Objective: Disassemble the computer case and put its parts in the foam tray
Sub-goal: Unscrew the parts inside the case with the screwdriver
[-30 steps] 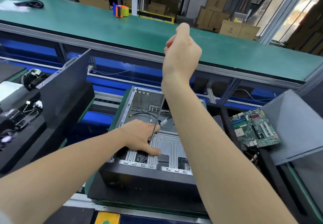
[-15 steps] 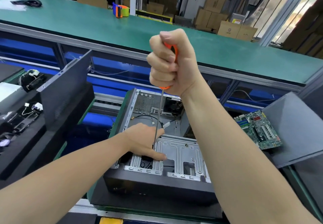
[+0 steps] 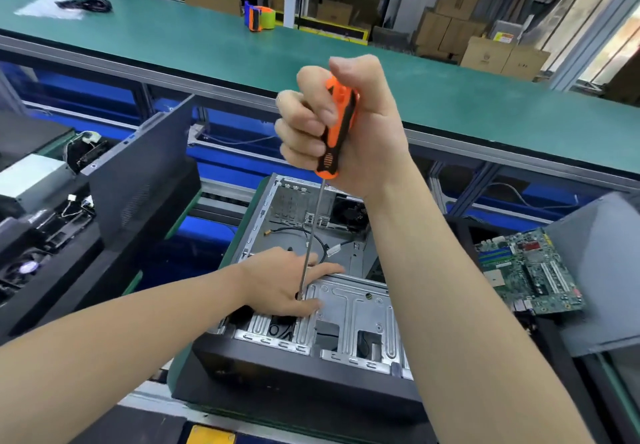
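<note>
The open computer case (image 3: 349, 308) lies on its side in front of me, its metal drive cage facing up. My right hand (image 3: 343, 125) grips the orange and black handle of a long screwdriver (image 3: 334, 128), held upright above the case. The thin shaft runs down to the drive cage beside my left hand (image 3: 287, 282). That hand rests flat on the cage, with its fingers either side of the screwdriver tip. A green motherboard (image 3: 530, 270) lies in the dark foam tray (image 3: 464, 232) on the right.
A grey side panel (image 3: 595, 270) leans at the right, another dark panel (image 3: 138, 173) stands at the left. Removed parts, a fan and cables fill the left tray (image 3: 45, 222). A green conveyor belt (image 3: 207, 41) crosses behind, with a tape dispenser (image 3: 259, 15) on it.
My right hand turned round the screwdriver handle, so the orange grip now shows between my fingers. My left hand stayed on the drive cage by the tip.
</note>
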The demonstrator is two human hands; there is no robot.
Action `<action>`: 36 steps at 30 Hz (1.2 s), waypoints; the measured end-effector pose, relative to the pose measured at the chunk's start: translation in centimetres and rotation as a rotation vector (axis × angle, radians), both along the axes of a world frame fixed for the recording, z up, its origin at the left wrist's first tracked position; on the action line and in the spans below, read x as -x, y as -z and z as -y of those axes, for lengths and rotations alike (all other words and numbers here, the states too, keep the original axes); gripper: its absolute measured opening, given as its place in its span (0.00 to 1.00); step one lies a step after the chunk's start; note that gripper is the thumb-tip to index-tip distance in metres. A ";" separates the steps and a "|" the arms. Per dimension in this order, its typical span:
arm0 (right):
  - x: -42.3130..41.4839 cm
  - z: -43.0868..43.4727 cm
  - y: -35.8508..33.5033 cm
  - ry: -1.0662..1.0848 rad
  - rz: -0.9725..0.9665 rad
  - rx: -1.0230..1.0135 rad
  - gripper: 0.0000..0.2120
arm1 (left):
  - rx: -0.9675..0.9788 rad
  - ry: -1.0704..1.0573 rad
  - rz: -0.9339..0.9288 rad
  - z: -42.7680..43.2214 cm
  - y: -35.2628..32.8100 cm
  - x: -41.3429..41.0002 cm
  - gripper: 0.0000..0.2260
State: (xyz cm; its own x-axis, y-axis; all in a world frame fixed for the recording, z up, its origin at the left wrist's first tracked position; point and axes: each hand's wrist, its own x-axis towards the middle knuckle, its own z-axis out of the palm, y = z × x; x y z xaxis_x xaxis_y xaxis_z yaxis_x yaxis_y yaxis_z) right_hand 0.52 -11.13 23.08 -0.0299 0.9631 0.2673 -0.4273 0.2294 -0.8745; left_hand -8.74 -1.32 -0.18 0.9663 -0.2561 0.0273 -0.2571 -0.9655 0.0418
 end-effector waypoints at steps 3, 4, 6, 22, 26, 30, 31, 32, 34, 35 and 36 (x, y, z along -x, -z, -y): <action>2.1 1.0 -1.0 0.539 0.132 0.201 0.17 | -0.023 0.003 -0.029 0.1 -0.3 0.0 0.34; 2.7 1.2 -1.1 0.739 0.119 0.269 0.15 | -0.029 0.009 -0.044 0.1 -0.3 0.0 0.33; 3.8 1.2 -1.0 1.143 0.046 0.304 0.14 | -0.044 0.020 -0.074 0.2 -0.4 -0.1 0.31; 2.8 -1.2 -0.4 0.633 0.177 0.157 0.21 | 0.006 -0.012 -0.026 -0.2 0.6 -0.1 0.33; 0.9 -1.4 -0.3 0.145 0.122 0.082 0.19 | 0.016 -0.002 -0.020 -0.2 0.6 -0.1 0.34; -0.5 -2.1 0.4 -0.186 -0.059 0.058 0.18 | 0.014 0.007 -0.003 -0.3 0.6 -0.2 0.34; -0.6 -1.9 0.6 -0.218 -0.086 0.065 0.17 | 0.012 0.008 0.005 -0.3 0.6 -0.3 0.34; -0.7 -1.6 1.0 -0.234 -0.101 0.052 0.17 | 0.011 0.007 0.011 -0.3 0.6 -0.3 0.34; -1.1 -0.7 1.8 -0.256 -0.140 0.008 0.17 | 0.016 0.005 0.016 -0.3 0.6 -0.2 0.34; -1.3 -0.2 2.0 -0.252 -0.158 -0.008 0.17 | 0.016 0.007 0.017 -0.3 0.5 -0.2 0.34; -1.5 0.2 2.1 -0.243 -0.174 -0.011 0.17 | 0.014 0.013 0.014 -0.3 0.4 -0.2 0.34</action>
State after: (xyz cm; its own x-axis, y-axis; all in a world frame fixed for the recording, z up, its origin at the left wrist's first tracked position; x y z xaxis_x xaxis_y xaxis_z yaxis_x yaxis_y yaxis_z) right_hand 1.98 -11.33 20.99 -0.2122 0.9304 0.2988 -0.6141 0.1109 -0.7814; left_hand -8.53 -1.00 -0.62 0.9624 -0.2677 0.0450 -0.2699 -0.9615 0.0517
